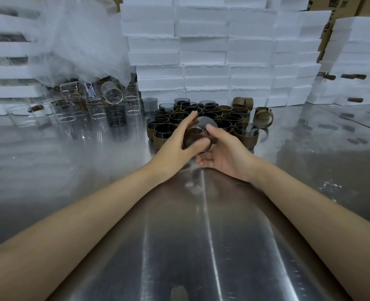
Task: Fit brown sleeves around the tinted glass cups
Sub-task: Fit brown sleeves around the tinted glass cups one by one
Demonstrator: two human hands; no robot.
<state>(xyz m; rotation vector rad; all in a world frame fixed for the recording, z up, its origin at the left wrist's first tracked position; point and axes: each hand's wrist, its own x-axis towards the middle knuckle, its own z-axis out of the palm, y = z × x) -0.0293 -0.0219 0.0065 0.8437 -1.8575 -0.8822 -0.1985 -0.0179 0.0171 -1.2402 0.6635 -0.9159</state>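
Note:
A tinted glass cup (198, 135) lies on its side between my two hands, just above the steel table (92, 170). My left hand (177, 142) grips its left side, thumb over the front. My right hand (225, 153) cups it from below and the right, thumb on top. The cup looks brownish where I hold it; whether a sleeve is on it I cannot tell. Behind it stands a cluster of tinted cups in brown sleeves (201, 118). Loose brown sleeves (263, 117) lie to the right of the cluster.
Clear glass cups (97, 105), some tipped over, and one dark ribbed cup (115, 115) crowd the table's left back. Stacked white foam boxes (223, 51) wall off the back and right. Crumpled plastic wrap (82, 40) hangs at the back left.

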